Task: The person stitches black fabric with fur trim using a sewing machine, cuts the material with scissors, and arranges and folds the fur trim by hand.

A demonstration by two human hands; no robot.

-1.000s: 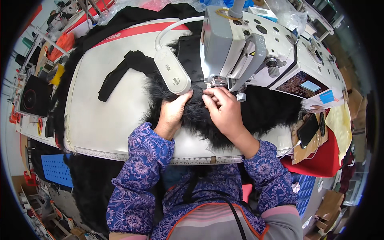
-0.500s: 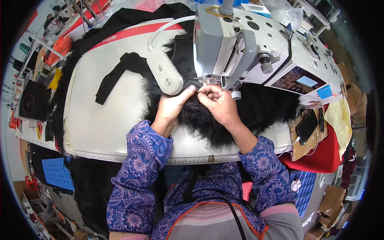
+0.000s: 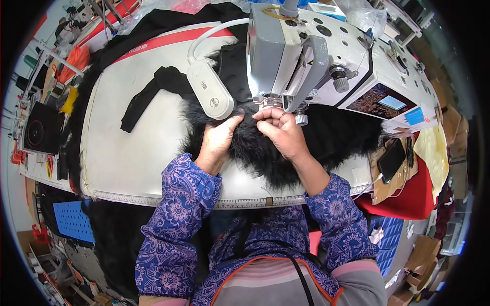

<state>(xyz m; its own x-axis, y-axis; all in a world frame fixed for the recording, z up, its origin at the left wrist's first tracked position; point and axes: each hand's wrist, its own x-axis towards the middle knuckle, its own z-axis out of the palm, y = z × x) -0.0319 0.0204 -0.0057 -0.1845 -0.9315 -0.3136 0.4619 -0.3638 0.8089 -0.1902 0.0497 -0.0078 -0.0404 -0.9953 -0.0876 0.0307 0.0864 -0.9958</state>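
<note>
Black fur fabric (image 3: 265, 158) lies under the head of a white sewing machine (image 3: 352, 56), its long pile spilling toward me. My left hand (image 3: 215, 145) is closed on the fur just left of the needle area; its thumb rests on top and the other fingers are buried in pile. Right beside the metal presser foot (image 3: 270, 102), my right hand (image 3: 286, 135) has its fingers curled and thumb tucked in. What lies between those fingertips is too small to tell. A white oval lamp (image 3: 210, 92) on a bent arm hangs just above my left hand.
A black cloth strip (image 3: 145, 97) lies on the white table (image 3: 132, 153), left of the lamp. Along the front edge runs a measuring tape (image 3: 235, 203). At right, a phone (image 3: 391, 160) with a cable rests on cardboard above a red tray (image 3: 408, 201). Black fur drapes over the table's left side.
My left thumb has drawn back a little to the left and down, so the gap between my hands is wider and shows fur. My right hand's fingers have shifted slightly.
</note>
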